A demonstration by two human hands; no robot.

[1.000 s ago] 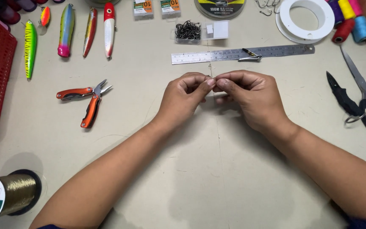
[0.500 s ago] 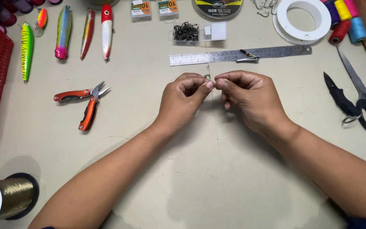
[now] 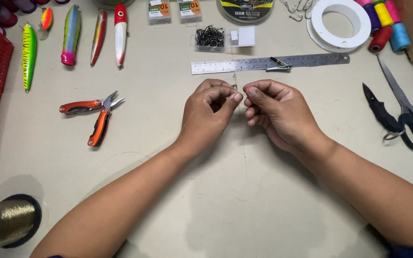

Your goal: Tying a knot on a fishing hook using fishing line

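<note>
A pale bench (image 3: 216, 191) carries tackle: lures along its far edge, orange pliers (image 3: 96, 114) toward the left edge. At mid-bench, just near of the steel ruler (image 3: 268, 62), the left hand (image 3: 211, 112) pinches a small hook (image 3: 234, 86) between thumb and forefinger; the right hand (image 3: 278, 112) pinches thin line beside it. Steady, close fingertips should keep the tying neat.

place: tackle-making workbench | evidence: fishing lures (image 3: 68, 34), hook box (image 3: 211, 37), pliers (image 3: 96, 114), line spool (image 3: 6, 224)
</note>
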